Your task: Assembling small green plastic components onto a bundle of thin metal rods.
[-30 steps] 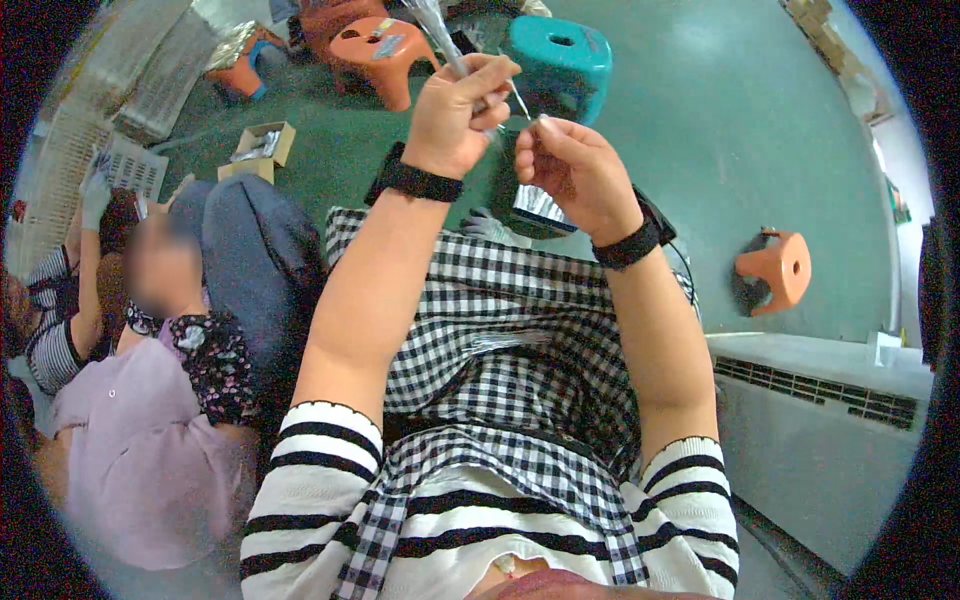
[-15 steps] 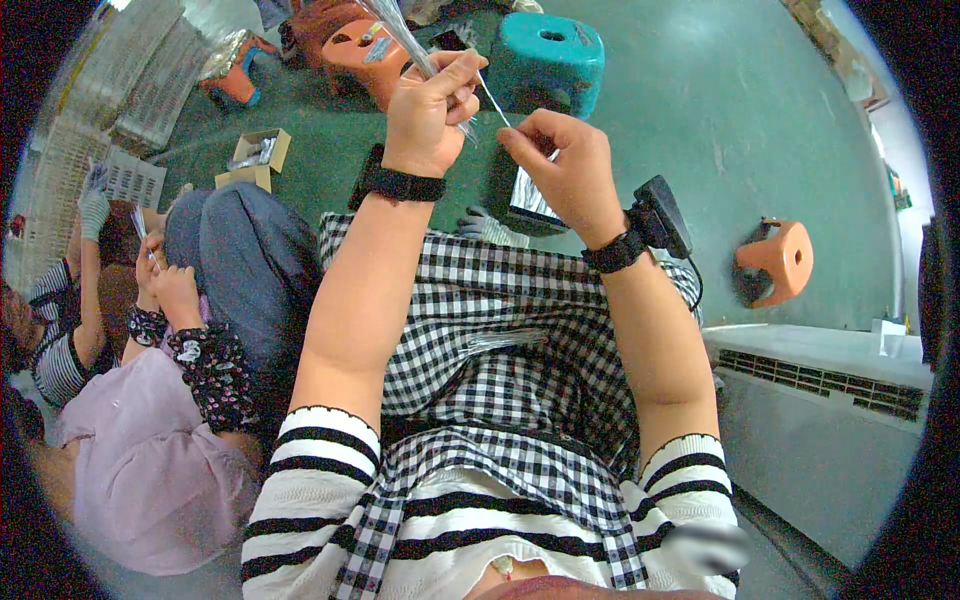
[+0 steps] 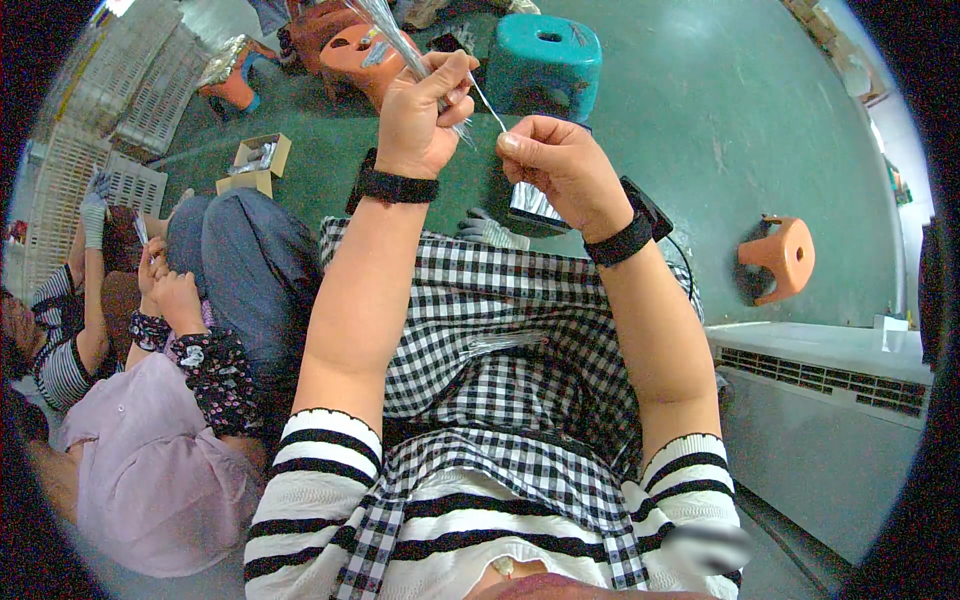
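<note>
One bundle of thin silvery strands (image 3: 392, 35): top of the frame, left of centre, fanning up and to the left out of the left hand (image 3: 425, 115); short ends show below the fist.
Left grip: closed around the bundle, fingers curled in.
Single pale strand (image 3: 487, 102): upper centre, slanting down from the left hand's fingertips to the right hand (image 3: 560, 165).
Right grip: narrow, thumb and forefinger pinched on the strand's lower end.
Wristbands (image 3: 398, 187): black, one on each wrist.
Lap: black-and-white checked apron (image 3: 500, 275), centre, with a few loose strands (image 3: 510, 343) lying across it.
Beyond the lap: grey glove (image 3: 490, 232), just left of a dark-edged container (image 3: 538, 221) partly hidden by the right hand; silvery contents show inside.
Stools: teal stool (image 3: 545, 75) at upper centre; orange stool (image 3: 365, 62) near the bundle; small orange stool (image 3: 785, 260) at right.
Left side: co-worker in a lilac apron (image 3: 160, 460), hands (image 3: 170, 295) on thin pale pieces; open cardboard box (image 3: 283, 153) above, on the green floor (image 3: 690, 150).
Lower right: white cabinet (image 3: 830, 440) with a slotted vent.
</note>
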Motion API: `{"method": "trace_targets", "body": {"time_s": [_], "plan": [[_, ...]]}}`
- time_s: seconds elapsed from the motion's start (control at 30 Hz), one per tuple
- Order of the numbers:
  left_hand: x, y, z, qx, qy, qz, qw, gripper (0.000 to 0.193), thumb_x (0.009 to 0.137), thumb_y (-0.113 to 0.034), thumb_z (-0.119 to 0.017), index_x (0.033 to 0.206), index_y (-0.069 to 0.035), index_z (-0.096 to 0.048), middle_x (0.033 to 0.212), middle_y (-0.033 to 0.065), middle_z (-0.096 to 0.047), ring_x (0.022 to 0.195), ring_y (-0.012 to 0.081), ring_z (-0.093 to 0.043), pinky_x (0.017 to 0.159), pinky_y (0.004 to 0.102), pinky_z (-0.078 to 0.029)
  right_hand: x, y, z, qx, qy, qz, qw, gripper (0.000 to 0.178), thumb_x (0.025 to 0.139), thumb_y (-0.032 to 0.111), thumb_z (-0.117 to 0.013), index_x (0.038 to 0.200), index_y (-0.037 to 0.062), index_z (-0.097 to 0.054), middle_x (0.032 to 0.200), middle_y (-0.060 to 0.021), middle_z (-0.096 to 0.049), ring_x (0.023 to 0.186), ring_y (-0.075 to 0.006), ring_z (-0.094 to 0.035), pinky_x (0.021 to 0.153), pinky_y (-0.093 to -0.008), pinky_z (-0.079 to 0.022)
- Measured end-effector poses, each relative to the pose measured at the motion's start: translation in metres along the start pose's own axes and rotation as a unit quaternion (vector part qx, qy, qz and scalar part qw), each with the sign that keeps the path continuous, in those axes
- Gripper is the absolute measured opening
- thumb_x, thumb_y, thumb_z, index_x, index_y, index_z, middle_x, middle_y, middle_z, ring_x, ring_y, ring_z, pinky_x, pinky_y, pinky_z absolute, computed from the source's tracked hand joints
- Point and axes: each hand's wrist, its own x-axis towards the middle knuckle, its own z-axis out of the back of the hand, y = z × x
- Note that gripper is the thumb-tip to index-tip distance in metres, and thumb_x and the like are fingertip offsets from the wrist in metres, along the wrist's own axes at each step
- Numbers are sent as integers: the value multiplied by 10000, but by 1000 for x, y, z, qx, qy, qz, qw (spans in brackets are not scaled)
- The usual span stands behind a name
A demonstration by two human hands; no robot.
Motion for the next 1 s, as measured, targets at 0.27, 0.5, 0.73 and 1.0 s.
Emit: {"method": "trace_targets", "body": {"time_s": [0.27,0.5,0.73,1.0], "plan": [[2,-6,1,40,-28,-21,999,175,824,-162,-628,836,12,-610,657,29,-531,506,52,-407,392,167,-243,2,-1,-1,-115,-28,21,993,150,843,169,-607,749,54,-586,710,1,-582,640,-80,-538,608,-209,-442],[1,-4,1,1,5,66,998,252,846,-221,-600,898,26,-610,692,32,-543,537,53,-431,385,168,-253,1,0,1,-31,1,1,1000,136,855,168,-591,788,49,-586,731,-4,-584,651,-83,-543,608,-204,-448],[-1,-3,-4,48,-7,17,999,128,794,-107,-648,823,16,-632,680,34,-549,512,41,-423,387,164,-248,1,1,-1,28,-1,-15,999,127,842,158,-606,774,53,-580,707,6,-571,628,-77,-530,598,-203,-437],[-1,0,-2,88,-28,-41,995,70,777,-54,-633,799,12,-631,682,40,-556,491,33,-404,388,161,-242,-1,5,-11,-426,-141,179,875,260,765,241,-677,667,23,-574,578,-33,-547,527,-100,-503,485,-268,-395]]}}
